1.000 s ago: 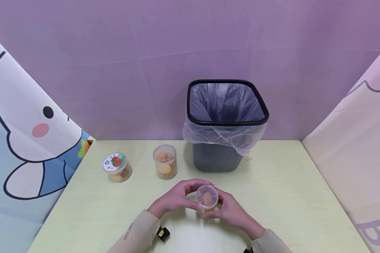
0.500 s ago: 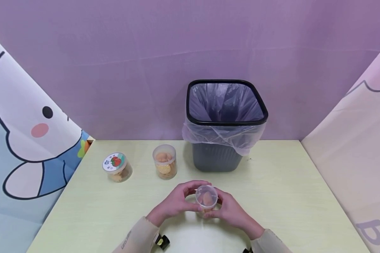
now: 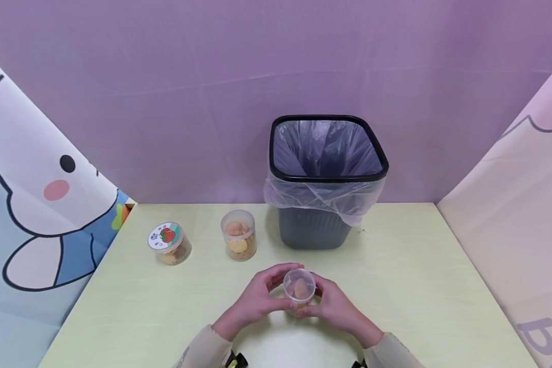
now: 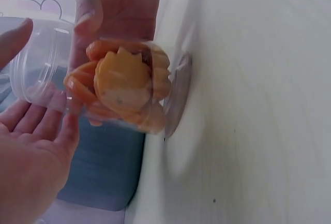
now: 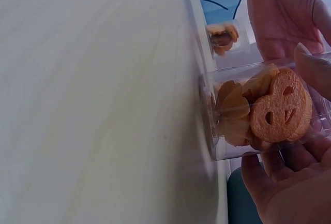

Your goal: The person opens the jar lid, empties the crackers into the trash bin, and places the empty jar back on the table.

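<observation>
The clear cookie jar (image 3: 299, 289) stands upright on the pale green surface (image 3: 418, 286), near its front edge and about midway across, cupped between both hands. The left hand (image 3: 260, 295) wraps its curled fingers round the jar's left side, with fingertips arching over the far rim and the thumb toward the near side. The right hand (image 3: 333, 305) holds the right side the same way, fingers curled against the wall; the right wrist view shows its fingers (image 5: 289, 180) under the jar and a thumb on top. Both forearms come in from the near edge in light sleeves and angle toward each other. Through the jar's wall, orange-brown cookies (image 5: 269, 111) show, one with a smiling face cut into it.

To the far left stand two more jars: an open-topped jar of cookies (image 3: 238, 235), and further left a lidded jar (image 3: 168, 243) whose round sticker shows a red fruit picture and small writing too small to read. Behind the hands, near the back edge, stands a dark bin (image 3: 326, 179) lined with a clear plastic bag. The surface lies bare to the right of the hands and the bin. Cartoon-printed panels flank both sides, with a purple backdrop behind.
</observation>
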### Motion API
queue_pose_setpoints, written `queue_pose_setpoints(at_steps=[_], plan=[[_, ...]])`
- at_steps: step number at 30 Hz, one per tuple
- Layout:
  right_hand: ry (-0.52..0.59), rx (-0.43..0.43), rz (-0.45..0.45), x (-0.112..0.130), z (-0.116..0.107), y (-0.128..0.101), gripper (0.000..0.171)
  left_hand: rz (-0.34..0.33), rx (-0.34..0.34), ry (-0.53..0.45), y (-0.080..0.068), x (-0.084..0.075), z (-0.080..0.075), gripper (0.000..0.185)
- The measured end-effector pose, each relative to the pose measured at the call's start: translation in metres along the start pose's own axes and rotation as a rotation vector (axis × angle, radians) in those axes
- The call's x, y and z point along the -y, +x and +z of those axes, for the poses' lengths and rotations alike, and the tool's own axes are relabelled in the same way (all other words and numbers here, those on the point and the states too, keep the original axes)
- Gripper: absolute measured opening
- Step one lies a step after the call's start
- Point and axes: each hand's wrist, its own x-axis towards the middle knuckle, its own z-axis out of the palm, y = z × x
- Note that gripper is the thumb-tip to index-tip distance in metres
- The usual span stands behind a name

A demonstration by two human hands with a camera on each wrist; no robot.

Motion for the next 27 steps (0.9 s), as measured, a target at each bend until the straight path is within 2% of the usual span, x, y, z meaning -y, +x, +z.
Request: queue_pose_setpoints(at_steps=[6,15,27], plan=[[0.011,0.007,-0.014,0.000,-0.001,0.000,0.070,0.001,-0.039,-0.003,-0.003,-0.002,0.005,0.067],[0.002,0.012,-0.021,-0.002,0.000,0.000,0.067,-0.039,-0.119,0.019,-0.007,-0.007,0.014,0.071],[-0.011,0.007,-0.038,-0.004,0.000,0.000,0.061,-0.044,-0.215,0.029,-0.011,-0.010,0.023,0.071]])
